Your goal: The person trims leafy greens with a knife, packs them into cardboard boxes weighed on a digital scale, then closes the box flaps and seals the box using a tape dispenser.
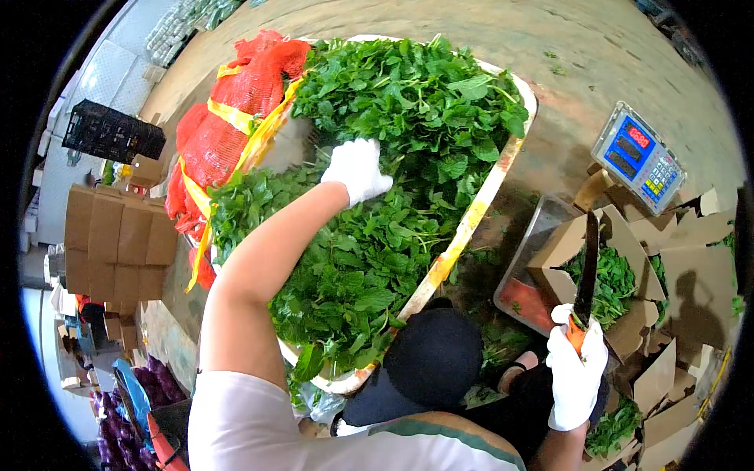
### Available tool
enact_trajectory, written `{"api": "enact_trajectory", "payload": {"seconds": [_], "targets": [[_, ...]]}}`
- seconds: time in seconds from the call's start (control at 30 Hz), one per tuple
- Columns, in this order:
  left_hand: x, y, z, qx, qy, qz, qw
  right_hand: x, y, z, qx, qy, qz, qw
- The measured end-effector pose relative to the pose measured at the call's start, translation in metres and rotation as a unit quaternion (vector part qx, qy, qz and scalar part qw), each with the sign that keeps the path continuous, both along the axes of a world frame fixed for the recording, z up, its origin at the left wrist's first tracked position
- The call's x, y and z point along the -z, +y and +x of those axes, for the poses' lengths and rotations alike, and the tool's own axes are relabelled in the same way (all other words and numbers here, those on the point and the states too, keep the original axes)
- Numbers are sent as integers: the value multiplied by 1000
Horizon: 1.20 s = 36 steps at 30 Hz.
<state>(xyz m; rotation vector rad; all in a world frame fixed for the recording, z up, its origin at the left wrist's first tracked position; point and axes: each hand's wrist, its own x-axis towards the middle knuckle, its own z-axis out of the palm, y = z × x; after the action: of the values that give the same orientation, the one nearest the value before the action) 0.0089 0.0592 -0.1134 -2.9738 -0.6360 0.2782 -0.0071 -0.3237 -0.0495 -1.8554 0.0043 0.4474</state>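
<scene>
if the right hand [572, 378], knife [587, 271] gripped lower right, strays, the curled left hand [355, 171], contents unclear, could be cut.

A white-rimmed tub [481, 206] carries the leafy greens [412, 98] — heaped at its far end and again nearer — with red mesh [208, 133] along its left side; leaf scraps [557, 69] dot the tan floor [487, 27].

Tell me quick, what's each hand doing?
Left hand: fingers curled at the leafy greens; can't tell if gripping.
Right hand: closed, holding the knife.
</scene>
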Motion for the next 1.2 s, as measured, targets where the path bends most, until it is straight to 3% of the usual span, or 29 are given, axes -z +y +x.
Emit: {"api": "enact_trajectory", "payload": {"seconds": [0.07, 0.13, 0.2, 0.33, 0.4, 0.47, 0.53, 0.57, 0.6, 0.77, 0.87, 0.9, 1.0, 1.07, 1.13, 1.2], "targets": [[32, 13, 1, 60, 81, -27, 995, -2, 1, 2, -2, -6, -6, 1000], [25, 2, 7, 88, 57, -29, 994, -1, -1, 3, -2, -6, -10, 1000], [13, -19, 12, 229, -1, -55, 972, 1, -1, 1, -5, -16, -26, 1000], [-3, -60, 6, 200, 273, -125, 933, 1, 1, 2, -20, -11, -28, 999], [9, -64, 1, 239, 312, -74, 916, 4, -1, 1, -24, -36, -32, 999], [62, -57, -17, 280, 254, 42, 925, 3, -2, -2, -18, -36, -39, 998], [66, -61, -17, 295, 250, 51, 921, 1, -2, 2, -16, -41, -40, 998], [67, -64, -18, 255, 276, -30, 926, -2, -3, 3, -15, -25, -40, 999], [69, -61, -27, 268, 198, -58, 941, -4, -4, 3, -17, -9, -39, 999], [47, -67, -60, 224, 151, -73, 960, -1, -7, 1, -8, -20, -37, 999], [12, -74, -81, 321, 134, 34, 937, 1, -11, 0, -15, -65, -52, 996], [8, -75, -84, 325, 136, 62, 934, -6, -8, 2, 3, -11, -47, 999], [21, -68, -72, 316, 175, 39, 932, 1, -10, 1, 5, -11, -35, 999], [35, -67, -59, 333, 141, 41, 932, 3, -8, -2, -11, -22, -55, 998], [44, -68, -46, 406, 88, 79, 906, 4, -11, -3, -56, -58, -92, 992], [49, -70, -30, 429, 141, 90, 888, 0, -10, -2, -21, -15, -57, 998]]}}
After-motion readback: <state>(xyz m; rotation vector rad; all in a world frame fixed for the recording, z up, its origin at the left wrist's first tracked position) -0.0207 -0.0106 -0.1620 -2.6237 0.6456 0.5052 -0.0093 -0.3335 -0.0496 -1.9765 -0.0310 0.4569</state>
